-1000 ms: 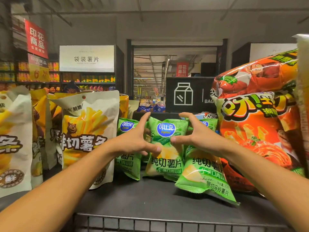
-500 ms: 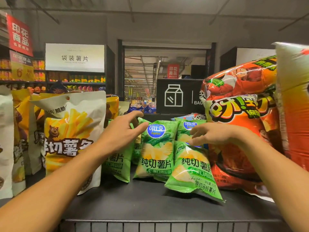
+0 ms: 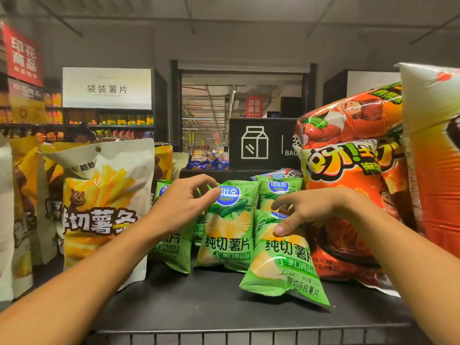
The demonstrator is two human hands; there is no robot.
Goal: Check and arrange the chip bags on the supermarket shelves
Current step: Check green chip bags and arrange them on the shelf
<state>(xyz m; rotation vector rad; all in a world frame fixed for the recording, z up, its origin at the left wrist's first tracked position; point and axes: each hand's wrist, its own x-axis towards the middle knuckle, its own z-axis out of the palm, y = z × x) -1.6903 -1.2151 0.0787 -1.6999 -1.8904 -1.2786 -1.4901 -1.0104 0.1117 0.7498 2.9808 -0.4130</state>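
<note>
Green chip bags [image 3: 227, 225] are stood in a cluster on the dark shelf [image 3: 199, 302], and both hands are brought in on them from the near edge. The front green bag [image 3: 281, 260], tipped forward with its lower edge out on the shelf, is pinched near its top by the right hand [image 3: 308, 211]: the thumb is pressed on the printed face and the curled fingers are hooked over the top edge, so the grip is closed on that bag. Directly behind this grip a further green bag [image 3: 278, 192] is stood upright, and just to its right a large orange snack bag [image 3: 348, 195] is leaned, with a second orange bag [image 3: 433, 158] nearer the camera beyond it.

The left hand [image 3: 184, 207] is held at the top corner of the middle green bag, its fingers loosely curled and the thumb tip laid against the blue logo; whether the edge is actually pinched in this grip cannot be told. Under the left wrist another green bag [image 3: 171, 250] is partly covered. Just left of that grip a white fries bag [image 3: 99, 207] is stood upright, with yellow bags [image 3: 25, 175] packed behind and beside it.

Beyond both grips a black sign with a carton symbol [image 3: 256, 143] is seen, and far shelves under a white sign [image 3: 107, 88] are visible to the left
</note>
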